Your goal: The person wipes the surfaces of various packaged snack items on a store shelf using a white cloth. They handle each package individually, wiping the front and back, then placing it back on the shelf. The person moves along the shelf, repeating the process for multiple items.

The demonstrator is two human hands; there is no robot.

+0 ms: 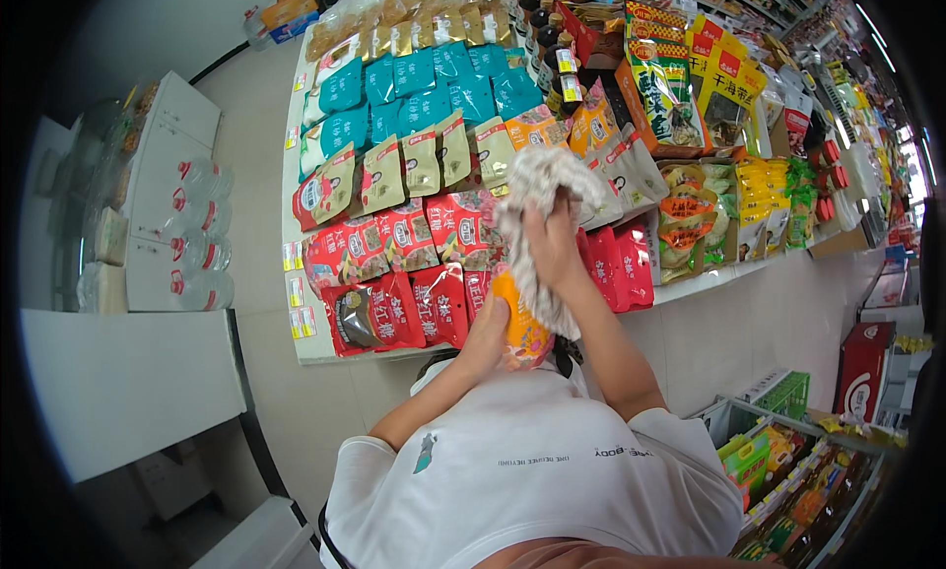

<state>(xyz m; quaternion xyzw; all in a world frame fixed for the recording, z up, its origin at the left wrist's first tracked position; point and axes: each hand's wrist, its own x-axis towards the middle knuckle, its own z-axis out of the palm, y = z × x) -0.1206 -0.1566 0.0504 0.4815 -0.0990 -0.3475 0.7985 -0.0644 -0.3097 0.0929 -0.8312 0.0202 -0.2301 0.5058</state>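
Observation:
Close to my chest, my left hand [484, 334] grips an orange pouch [526, 332] with a flowered print by its edge. My right hand [553, 244] is closed on a bunched, light striped cloth [543, 177], whose lower end hangs over the pouch's right side. Beyond both hands, rows of packets cover a white display table: red pouches [441, 303] in front, red printed packets [345, 250], beige pouches [383, 171], then teal pouches [425, 112]. Another orange pouch [536, 127] lies just behind the cloth.
Dark bottles [565, 74] and yellow packets [728, 89] stand at the back right. Bagged goods in boxes [687, 222] line the table's right part. Large clear water bottles [201, 251] stand by a white cabinet [166, 177] at left. A stocked shelf [794, 480] is at lower right.

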